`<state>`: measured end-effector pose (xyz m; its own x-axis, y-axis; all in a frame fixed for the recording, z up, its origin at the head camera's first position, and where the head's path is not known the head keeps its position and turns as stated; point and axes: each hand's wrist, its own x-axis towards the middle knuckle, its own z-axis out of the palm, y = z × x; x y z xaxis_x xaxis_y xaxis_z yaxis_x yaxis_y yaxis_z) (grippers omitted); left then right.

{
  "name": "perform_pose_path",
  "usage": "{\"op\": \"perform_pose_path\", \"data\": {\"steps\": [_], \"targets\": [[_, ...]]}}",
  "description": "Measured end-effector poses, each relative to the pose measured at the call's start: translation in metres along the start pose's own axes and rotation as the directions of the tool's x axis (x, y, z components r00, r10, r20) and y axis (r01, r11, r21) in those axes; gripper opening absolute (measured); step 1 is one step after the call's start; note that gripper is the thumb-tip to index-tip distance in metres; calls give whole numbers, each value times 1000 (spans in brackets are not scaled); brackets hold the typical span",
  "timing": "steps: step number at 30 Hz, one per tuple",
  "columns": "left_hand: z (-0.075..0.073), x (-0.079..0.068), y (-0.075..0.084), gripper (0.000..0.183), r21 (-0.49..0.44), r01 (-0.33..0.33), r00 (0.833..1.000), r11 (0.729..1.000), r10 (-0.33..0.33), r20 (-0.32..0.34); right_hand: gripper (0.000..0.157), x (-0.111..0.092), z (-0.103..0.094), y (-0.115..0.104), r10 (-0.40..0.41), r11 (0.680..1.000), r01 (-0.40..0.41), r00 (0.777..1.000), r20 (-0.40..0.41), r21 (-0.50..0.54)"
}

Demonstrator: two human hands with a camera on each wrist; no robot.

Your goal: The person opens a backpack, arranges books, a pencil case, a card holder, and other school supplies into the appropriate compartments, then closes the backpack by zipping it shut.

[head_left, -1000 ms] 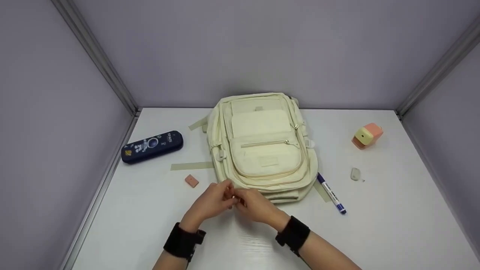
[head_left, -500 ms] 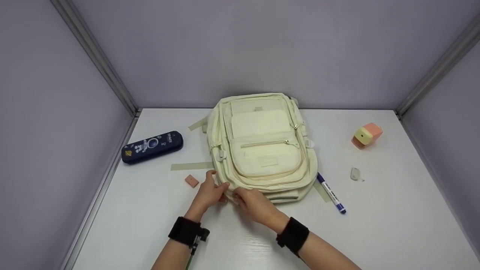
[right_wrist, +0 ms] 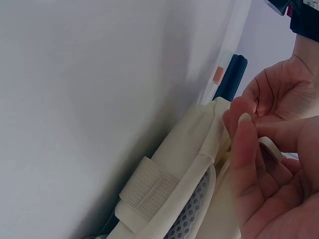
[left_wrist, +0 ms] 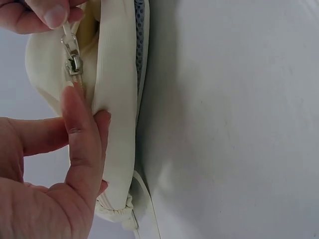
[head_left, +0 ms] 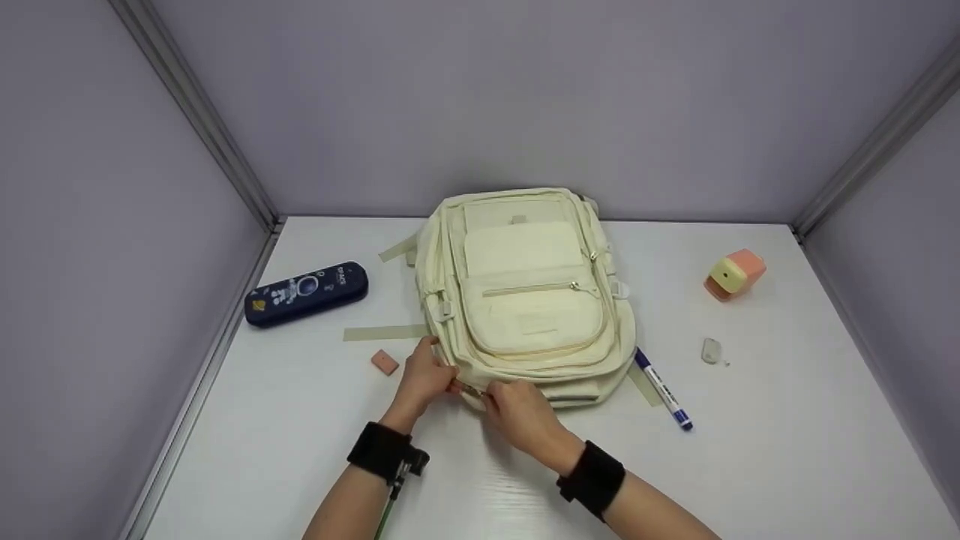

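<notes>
Left hand (head_left: pixel 420 379) near pink eraser (head_left: pixel 385 362)

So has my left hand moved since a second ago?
Yes: in the head view, against the backpack, the left hand has shifted left and slightly forward, to the backpack's lower left corner.

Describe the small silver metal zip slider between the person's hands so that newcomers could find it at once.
Start with the big cream fabric backpack in the middle, then follow its near edge toward the left. There, between the left hand and the right hand, sits the small silver metal zip slider. Unlike the silver slider on the front pocket, it has a hand on either side.
</notes>
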<state>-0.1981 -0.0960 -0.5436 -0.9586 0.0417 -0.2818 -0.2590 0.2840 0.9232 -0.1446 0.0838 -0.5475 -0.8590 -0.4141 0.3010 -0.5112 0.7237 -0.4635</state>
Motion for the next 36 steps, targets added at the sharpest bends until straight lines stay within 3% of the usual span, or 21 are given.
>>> {"op": "perform_pose_path", "data": {"steps": [13,20,28,36], "targets": [[3,2,-1,68,-59,7,1000,998,-8,-27,37,-12,-32,19,-3,999,-1,996,88,41],[5,0,2,72,-75,-5,999,997,1,-50,25,-18,-53,29,-2,997,-11,984,178,72],[12,-2,2,68,-90,-40,996,995,33,-83,34,-25,-74,44,-86,996,88,974,207,1],[3,0,3,57,-78,-40,993,996,31,-113,22,-35,-99,68,16,996,-41,962,273,84]]}}
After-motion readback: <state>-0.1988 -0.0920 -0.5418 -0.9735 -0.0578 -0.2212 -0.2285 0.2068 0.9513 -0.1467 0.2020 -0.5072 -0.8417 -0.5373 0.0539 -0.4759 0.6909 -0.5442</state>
